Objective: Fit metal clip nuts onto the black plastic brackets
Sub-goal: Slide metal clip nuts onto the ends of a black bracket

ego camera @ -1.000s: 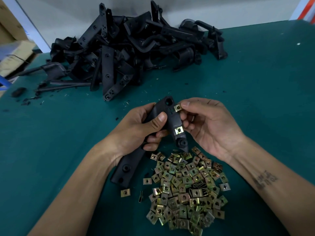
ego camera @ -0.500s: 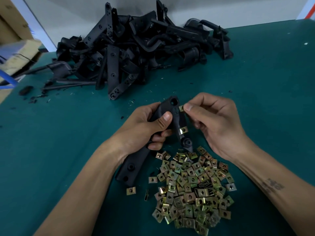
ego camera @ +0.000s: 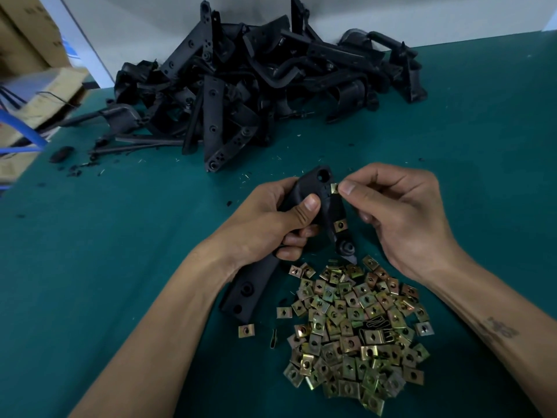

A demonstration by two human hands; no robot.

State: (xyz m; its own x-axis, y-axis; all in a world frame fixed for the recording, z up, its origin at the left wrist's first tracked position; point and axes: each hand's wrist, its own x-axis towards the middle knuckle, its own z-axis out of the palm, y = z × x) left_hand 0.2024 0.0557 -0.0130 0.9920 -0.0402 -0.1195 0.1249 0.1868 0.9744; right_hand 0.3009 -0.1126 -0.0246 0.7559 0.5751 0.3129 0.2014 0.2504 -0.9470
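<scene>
Black moulded plastic, matte and slightly ribbed: the bracket (ego camera: 313, 206) sits in my left hand (ego camera: 271, 224), fingers wrapped tight round its middle, thumb pressed flat across the top face. It is long and angled, bent near my grip, with a round hole at its far tip; its near end reaches down to the table (ego camera: 90, 267), a teal mat. One brassy clip nut (ego camera: 340, 226) is already seated on the bracket's right edge, below my thumb. My right hand (ego camera: 404, 218) pinches a second clip nut (ego camera: 334, 188) between thumb and forefinger, narrow grip, holding it against the bracket's edge just under the hole. Whether it is fully seated, I cannot tell.

Toward the table's near edge lies the heap of loose clip nuts (ego camera: 355, 330): small folded squares, yellow-zinc sheen, each with a punched centre hole. One stray nut (ego camera: 246, 330) lies just beside the bracket's near end. At the far edge, a tangled pile of brackets (ego camera: 256, 86), same dull black. Cardboard boxes (ego camera: 27, 86) stand past the left edge.
</scene>
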